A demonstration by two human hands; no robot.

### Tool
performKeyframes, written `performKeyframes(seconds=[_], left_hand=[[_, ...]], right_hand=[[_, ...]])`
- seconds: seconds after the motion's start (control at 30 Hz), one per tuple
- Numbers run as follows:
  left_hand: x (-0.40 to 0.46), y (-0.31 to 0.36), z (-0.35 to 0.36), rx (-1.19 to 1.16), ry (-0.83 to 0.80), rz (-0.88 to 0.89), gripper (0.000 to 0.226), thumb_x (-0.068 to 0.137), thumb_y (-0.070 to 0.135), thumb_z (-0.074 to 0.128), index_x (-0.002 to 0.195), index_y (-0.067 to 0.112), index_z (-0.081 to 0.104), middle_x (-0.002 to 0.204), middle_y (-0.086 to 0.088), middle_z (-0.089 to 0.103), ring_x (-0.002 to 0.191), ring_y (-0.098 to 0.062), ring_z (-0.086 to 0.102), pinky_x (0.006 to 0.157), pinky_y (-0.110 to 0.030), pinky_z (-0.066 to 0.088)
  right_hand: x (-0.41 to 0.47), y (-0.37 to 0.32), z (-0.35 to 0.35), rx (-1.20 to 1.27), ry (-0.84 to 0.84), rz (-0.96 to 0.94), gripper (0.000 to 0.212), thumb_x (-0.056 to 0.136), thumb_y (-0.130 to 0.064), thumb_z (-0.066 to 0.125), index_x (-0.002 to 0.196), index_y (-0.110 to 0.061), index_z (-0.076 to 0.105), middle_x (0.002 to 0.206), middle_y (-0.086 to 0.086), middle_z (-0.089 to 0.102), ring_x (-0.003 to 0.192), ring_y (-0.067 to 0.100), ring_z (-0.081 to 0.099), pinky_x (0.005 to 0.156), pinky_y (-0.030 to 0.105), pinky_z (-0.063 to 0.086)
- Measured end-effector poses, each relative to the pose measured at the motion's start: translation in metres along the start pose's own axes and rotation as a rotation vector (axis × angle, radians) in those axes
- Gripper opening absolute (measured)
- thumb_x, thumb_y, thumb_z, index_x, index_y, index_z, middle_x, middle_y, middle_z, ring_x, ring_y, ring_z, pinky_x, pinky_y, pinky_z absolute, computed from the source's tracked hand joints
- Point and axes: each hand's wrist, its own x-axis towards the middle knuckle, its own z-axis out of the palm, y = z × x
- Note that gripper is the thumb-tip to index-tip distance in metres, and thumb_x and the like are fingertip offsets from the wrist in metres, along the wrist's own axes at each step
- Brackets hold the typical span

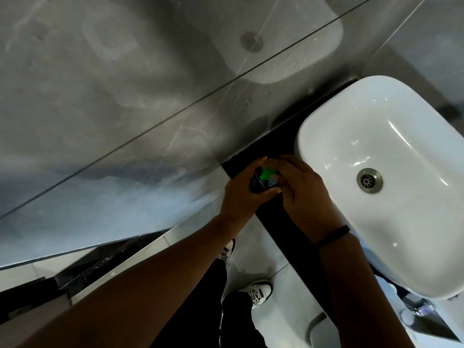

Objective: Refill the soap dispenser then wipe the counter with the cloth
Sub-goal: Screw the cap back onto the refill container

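A small dark container with green contents, the soap dispenser [264,180], sits between both hands over the black counter [276,146] just left of the white basin. My left hand [241,194] wraps around its side. My right hand [298,189] covers its top from the right, fingers curled over it, a dark band on the wrist. Most of the dispenser is hidden by the fingers. No cloth is in view.
The white basin [326,136] with a metal drain [369,180] fills the right side. A grey tiled wall rises to the left and behind. A tap [416,303] shows at the lower right. Below are the floor, dark trousers and white sneakers [258,291].
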Motion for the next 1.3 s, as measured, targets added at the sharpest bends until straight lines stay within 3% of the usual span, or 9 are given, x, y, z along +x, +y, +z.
performKeyframes(seconds=[0.1, 0.17, 0.27, 0.4, 0.47, 0.77, 1.03, 1.1, 1.3], left_hand=[[-0.007, 0.000, -0.004, -0.039, -0.033, -0.051, 0.117, 0.072, 0.064, 0.093, 0.168, 0.029, 0.036, 0.153, 0.010, 0.063, 0.134, 0.010, 0.058, 0.103, -0.008, 0.049], [-0.021, -0.003, -0.005, -0.069, -0.025, -0.091, 0.130, 0.066, 0.076, 0.090, 0.169, 0.027, 0.029, 0.161, 0.006, 0.055, 0.145, 0.001, 0.053, 0.112, -0.018, 0.050], [-0.055, -0.011, -0.006, -0.014, 0.008, -0.176, 0.131, 0.061, 0.086, 0.085, 0.166, 0.028, 0.031, 0.166, 0.003, 0.048, 0.151, -0.008, 0.047, 0.121, -0.030, 0.047], [-0.103, -0.004, 0.003, 0.104, -0.091, -0.207, 0.125, 0.061, 0.098, 0.073, 0.161, 0.034, 0.038, 0.162, 0.014, 0.046, 0.140, 0.016, 0.038, 0.117, -0.022, 0.047], [-0.120, 0.011, 0.014, 0.111, -0.200, -0.118, 0.114, 0.068, 0.096, 0.071, 0.159, 0.038, 0.037, 0.158, 0.018, 0.046, 0.140, 0.022, 0.038, 0.114, -0.007, 0.039], [-0.151, 0.075, 0.106, 0.116, -0.554, 0.224, 0.101, 0.079, 0.052, 0.093, 0.162, 0.020, 0.043, 0.163, 0.004, 0.051, 0.152, -0.011, 0.047, 0.123, -0.029, 0.042], [-0.176, 0.080, 0.152, 0.085, -0.601, 0.319, 0.096, 0.075, 0.052, 0.095, 0.157, 0.028, 0.050, 0.154, 0.014, 0.056, 0.146, -0.012, 0.054, 0.120, -0.025, 0.043], [-0.181, 0.078, 0.157, 0.096, -0.560, 0.323, 0.095, 0.076, 0.051, 0.095, 0.155, 0.020, 0.053, 0.153, 0.010, 0.058, 0.145, -0.008, 0.054, 0.120, -0.023, 0.042], [-0.187, 0.074, 0.163, 0.158, -0.493, 0.341, 0.097, 0.073, 0.049, 0.094, 0.153, 0.010, 0.054, 0.150, 0.008, 0.057, 0.142, 0.008, 0.048, 0.115, -0.013, 0.043]], right_hand=[[-0.010, 0.002, -0.003, 0.053, 0.024, 0.059, 0.045, 0.101, -0.004, 0.060, 0.144, -0.013, 0.059, 0.139, 0.010, 0.058, 0.122, 0.029, 0.061, 0.103, 0.039, 0.055], [-0.021, 0.006, -0.010, 0.052, 0.073, 0.091, 0.044, 0.101, -0.011, 0.063, 0.145, -0.016, 0.059, 0.138, 0.008, 0.058, 0.122, 0.026, 0.061, 0.104, 0.042, 0.054], [-0.042, 0.013, -0.025, 0.023, 0.141, 0.148, 0.040, 0.100, -0.016, 0.066, 0.140, -0.020, 0.062, 0.137, 0.003, 0.059, 0.123, 0.025, 0.060, 0.103, 0.044, 0.053], [-0.076, 0.024, -0.055, 0.011, 0.212, 0.210, 0.038, 0.099, -0.025, 0.069, 0.137, -0.024, 0.063, 0.136, -0.003, 0.060, 0.122, 0.019, 0.060, 0.102, 0.036, 0.052], [-0.099, 0.031, -0.072, -0.012, 0.250, 0.236, 0.038, 0.099, -0.027, 0.069, 0.137, -0.025, 0.064, 0.135, -0.004, 0.062, 0.121, 0.017, 0.060, 0.102, 0.032, 0.050], [-0.217, 0.075, -0.122, -0.053, 0.420, 0.417, 0.039, 0.098, -0.030, 0.072, 0.135, -0.021, 0.066, 0.126, -0.002, 0.065, 0.112, 0.012, 0.063, 0.095, 0.030, 0.054], [-0.313, 0.137, -0.092, 0.037, 0.593, 0.699, 0.015, 0.094, -0.028, 0.073, 0.108, -0.022, 0.071, 0.103, -0.002, 0.071, 0.091, 0.016, 0.070, 0.083, 0.041, 0.060], [-0.319, 0.157, -0.069, 0.064, 0.520, 0.803, 0.019, 0.091, -0.019, 0.076, 0.109, -0.013, 0.072, 0.105, 0.005, 0.073, 0.095, 0.024, 0.071, 0.088, 0.047, 0.059], [-0.301, 0.190, -0.009, 0.109, 0.425, 0.909, 0.046, 0.083, -0.016, 0.082, 0.125, -0.012, 0.067, 0.121, 0.014, 0.064, 0.105, 0.036, 0.066, 0.089, 0.034, 0.050]])
